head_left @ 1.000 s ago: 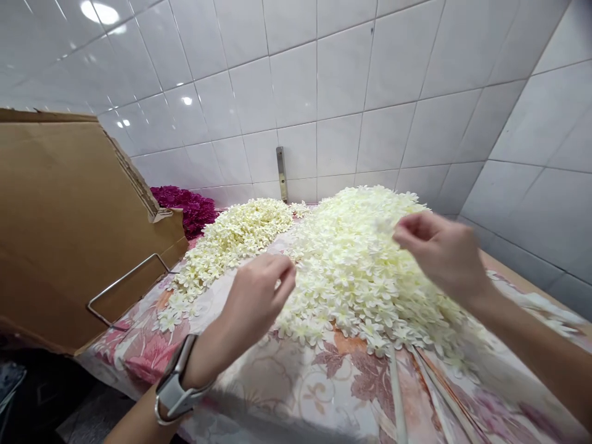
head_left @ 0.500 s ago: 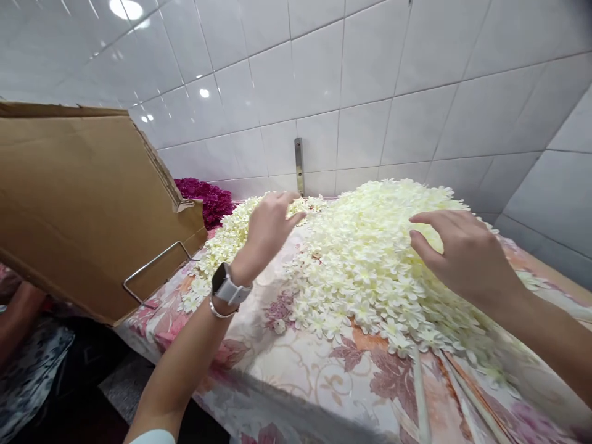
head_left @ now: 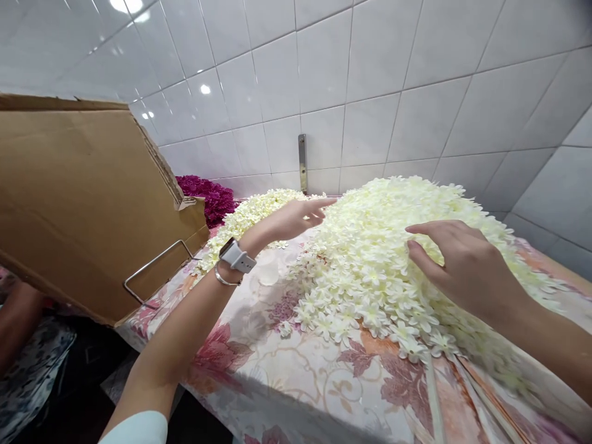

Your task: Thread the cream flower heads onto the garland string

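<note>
My left hand (head_left: 298,219), with a white-banded watch (head_left: 238,256) and a bracelet on its wrist, reaches between two heaps of flowers. Its fingers stretch to the right, and nothing shows in them. The tips are close to the left side of the large heap of cream-white flowers (head_left: 370,265). Over the right part of that heap hovers my right hand (head_left: 467,265), thumb and forefinger apart with a gap between them. Its other fingers are partly hidden. A smaller heap of pale yellow-white flowers (head_left: 259,208) lies behind my left hand.
A large cardboard sheet (head_left: 92,203) stands on the left, beside a bent metal bar (head_left: 155,265). Magenta flowers (head_left: 208,200) lie behind it. Long thin strips (head_left: 435,394) lie on the flowered tablecloth (head_left: 314,382) at front right. Another person's arm (head_left: 21,324) shows at far left.
My left hand has swung right and slightly down, from raised fingers to fingers pointing toward the large heap. My right hand has stayed almost in place, slightly lower. The view has shifted a little.
</note>
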Demonstrator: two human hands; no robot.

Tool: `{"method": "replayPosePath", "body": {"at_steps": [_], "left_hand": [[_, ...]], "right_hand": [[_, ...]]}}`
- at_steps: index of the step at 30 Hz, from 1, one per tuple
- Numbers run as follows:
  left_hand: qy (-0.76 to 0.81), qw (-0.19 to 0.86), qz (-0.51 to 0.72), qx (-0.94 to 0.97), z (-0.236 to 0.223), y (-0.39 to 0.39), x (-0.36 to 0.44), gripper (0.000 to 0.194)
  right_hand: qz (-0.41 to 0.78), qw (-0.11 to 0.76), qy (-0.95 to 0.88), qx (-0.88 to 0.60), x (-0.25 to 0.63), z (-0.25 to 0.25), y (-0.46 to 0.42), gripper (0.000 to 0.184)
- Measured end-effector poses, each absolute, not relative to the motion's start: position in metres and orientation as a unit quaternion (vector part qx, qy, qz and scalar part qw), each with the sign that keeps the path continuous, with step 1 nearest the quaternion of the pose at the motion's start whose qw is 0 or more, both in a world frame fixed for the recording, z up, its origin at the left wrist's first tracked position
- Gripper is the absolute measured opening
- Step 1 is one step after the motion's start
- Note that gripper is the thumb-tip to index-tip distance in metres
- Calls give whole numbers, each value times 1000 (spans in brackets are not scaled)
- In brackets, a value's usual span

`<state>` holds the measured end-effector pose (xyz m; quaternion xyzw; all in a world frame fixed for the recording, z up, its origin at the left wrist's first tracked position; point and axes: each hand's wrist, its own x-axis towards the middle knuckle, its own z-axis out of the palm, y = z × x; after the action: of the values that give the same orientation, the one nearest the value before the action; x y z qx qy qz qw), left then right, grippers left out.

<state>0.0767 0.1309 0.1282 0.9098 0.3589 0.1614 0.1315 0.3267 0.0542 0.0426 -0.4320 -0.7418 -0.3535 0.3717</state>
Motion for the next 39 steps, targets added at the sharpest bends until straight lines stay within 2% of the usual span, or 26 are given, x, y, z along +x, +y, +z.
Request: {"method": "replayPosePath", "body": {"at_steps": [2,5,8,11,18,24,32,36,39], "left_hand": [[396,117,227,882,128,133,59,40],[464,43,291,836,121,143,20,33],[487,17,287,825,102,156,-13,22],[456,37,231,859,75,169,-27,12],[373,33,197,906,30,192,-21,29],[363,14,195,911,11,189,-15,26],[375,54,274,884,12,194,-8,14],[407,94,343,841,24,187,-16,23],[431,118,382,809,32,180,-19,22]], "right_hand": [[-351,373,-743,-432,326,43,54,22],[-347,372,-748,-426,324,43,54,20],[-346,373,-752,-419,322,42,54,18],[-345,371,-759,-410,320,39,54,17],[-338,339,-786,-392,316,33,54,14],[-341,337,-796,-370,313,31,52,11],[-346,336,-795,-368,311,32,52,9],[-344,334,-795,-372,312,31,51,10],[-342,335,-796,-370,312,31,50,11]]}}
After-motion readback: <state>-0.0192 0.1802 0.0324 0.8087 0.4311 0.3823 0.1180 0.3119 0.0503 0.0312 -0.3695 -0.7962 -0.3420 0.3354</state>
